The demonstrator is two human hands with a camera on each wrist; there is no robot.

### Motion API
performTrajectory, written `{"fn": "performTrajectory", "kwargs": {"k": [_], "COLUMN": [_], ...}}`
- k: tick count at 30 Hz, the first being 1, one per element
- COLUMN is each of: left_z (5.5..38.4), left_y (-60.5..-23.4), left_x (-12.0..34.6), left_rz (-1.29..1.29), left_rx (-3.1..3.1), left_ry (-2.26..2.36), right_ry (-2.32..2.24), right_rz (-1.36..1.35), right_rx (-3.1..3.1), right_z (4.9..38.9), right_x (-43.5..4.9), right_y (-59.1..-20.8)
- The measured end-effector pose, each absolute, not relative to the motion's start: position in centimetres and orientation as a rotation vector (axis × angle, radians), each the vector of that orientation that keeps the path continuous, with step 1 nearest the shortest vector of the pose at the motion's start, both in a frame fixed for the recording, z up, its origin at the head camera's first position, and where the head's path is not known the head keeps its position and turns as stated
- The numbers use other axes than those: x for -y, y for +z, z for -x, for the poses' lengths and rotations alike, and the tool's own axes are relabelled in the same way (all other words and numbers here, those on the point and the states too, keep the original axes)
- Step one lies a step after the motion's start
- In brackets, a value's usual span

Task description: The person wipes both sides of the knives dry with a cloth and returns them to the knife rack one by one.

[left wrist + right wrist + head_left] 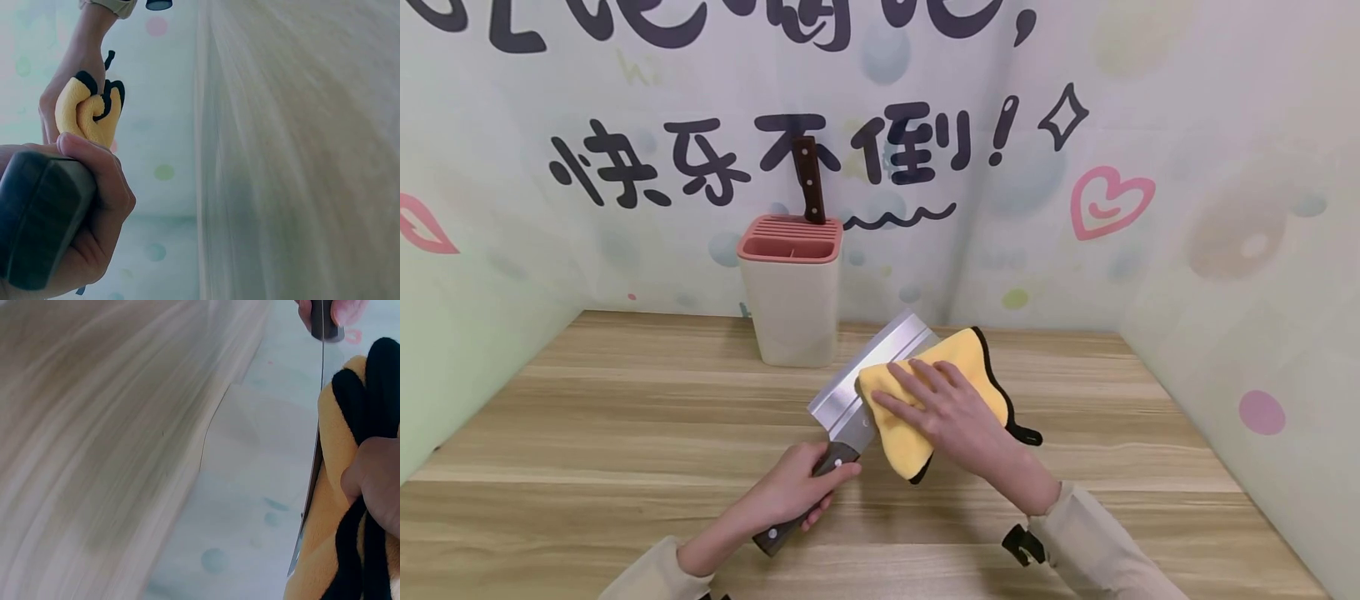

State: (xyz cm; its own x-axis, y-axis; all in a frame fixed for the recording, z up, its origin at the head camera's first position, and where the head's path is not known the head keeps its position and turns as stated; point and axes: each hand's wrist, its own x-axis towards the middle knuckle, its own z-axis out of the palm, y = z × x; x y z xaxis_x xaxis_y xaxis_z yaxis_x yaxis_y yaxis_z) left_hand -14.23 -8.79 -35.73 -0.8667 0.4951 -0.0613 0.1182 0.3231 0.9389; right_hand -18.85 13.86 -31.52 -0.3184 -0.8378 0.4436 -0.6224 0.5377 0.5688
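A cleaver point(868, 362) with a broad shiny blade and dark riveted handle is held slantwise, blade pointing up and to the right in the head view. My left hand point(782, 487) grips its handle, thumb along the side; the handle's butt point(44, 219) looms close in the left wrist view. Over part of the blade lies a yellow cloth point(898, 433) with black edging and a loop. My right hand point(958, 417) holds the cloth against the blade, fingers spread across it. In the right wrist view the thumb point(378, 481) presses into the cloth's folds beside the thin blade edge.
Behind the blade stands a white knife holder point(793, 317) with a pink slotted top. A brown-handled knife point(808, 179) is upright in it. The wood-grain table point(587, 433) is bounded by printed walls point(1225, 275) at the back and sides.
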Motion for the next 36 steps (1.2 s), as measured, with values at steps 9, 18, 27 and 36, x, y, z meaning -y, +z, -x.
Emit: {"fn": "performTrajectory", "kwargs": {"k": [9, 18, 27, 36], "left_z": [14.2, 14.1, 14.1, 14.2], "left_y": [-35.7, -35.7, -35.4, -35.6], "left_x": [8.9, 9.1, 9.2, 9.3], "left_rz": [-0.561, -0.566, -0.531, -0.544], "left_rx": [-2.28, -2.276, -2.274, -2.284], "left_ry": [1.547, 1.537, 1.528, 1.506], "right_ry": [-0.346, -0.31, -0.236, -0.229], "right_rz": [-1.092, -0.986, -0.92, -0.898], "right_rx": [2.13, 2.202, 2.245, 2.252], "right_z": [19.7, 20.3, 21.0, 21.2], "right_x": [-14.9, -16.1, -17.2, -17.6], "right_y": [-31.4, -31.6, -31.7, -31.8]}}
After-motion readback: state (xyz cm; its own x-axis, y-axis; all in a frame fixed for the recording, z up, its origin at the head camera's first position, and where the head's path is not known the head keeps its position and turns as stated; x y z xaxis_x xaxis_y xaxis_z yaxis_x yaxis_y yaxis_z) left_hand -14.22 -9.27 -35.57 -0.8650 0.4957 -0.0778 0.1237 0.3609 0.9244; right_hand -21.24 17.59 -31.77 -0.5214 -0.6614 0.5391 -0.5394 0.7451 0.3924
